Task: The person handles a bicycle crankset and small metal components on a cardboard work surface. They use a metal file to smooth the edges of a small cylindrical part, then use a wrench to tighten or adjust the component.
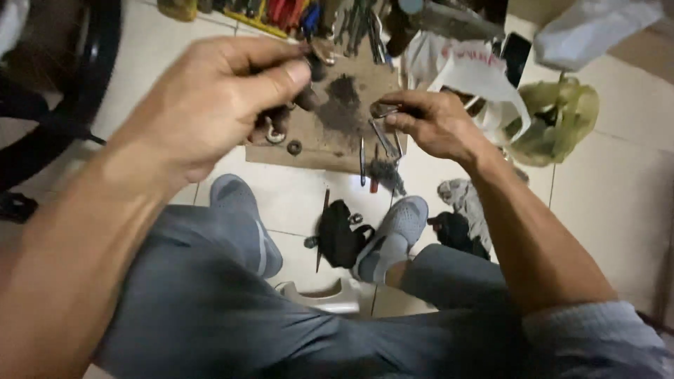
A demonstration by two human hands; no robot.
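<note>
A: We have a small dark metal part [309, 70] pinched in our left hand [210, 105], thumb pressed over curled fingers, held above the stained cardboard sheet [330, 133] on the pale tiled floor [597, 210]. It looks greasy, dull and roundish, mostly hidden by our fingertips.

B: And our right hand [435, 126]?

A: It is closed round a thin grey metal tool [385, 133], fingers curled at its top end, with 2 slim prongs hanging down toward the cardboard. We judge both pieces stiff and light, likely slick with oil, so we would grip the part by its edges and the tool high, near its head.

B: What lies around them?

A: On the cardboard, just below our left hand, sit 2 small metal rings [284, 140]. Beyond, at the far edge, is a heap of hand tools with red, yellow and blue handles [309, 17]. To the right lie a white plastic bag [477, 77] and a green plastic bag [562, 119]. Nearer us, our grey shoes [393, 231] flank a black strap-like object [340, 235], with crumpled rags [460, 210] to the right. A black tyre [91, 63] curves at far left.
</note>
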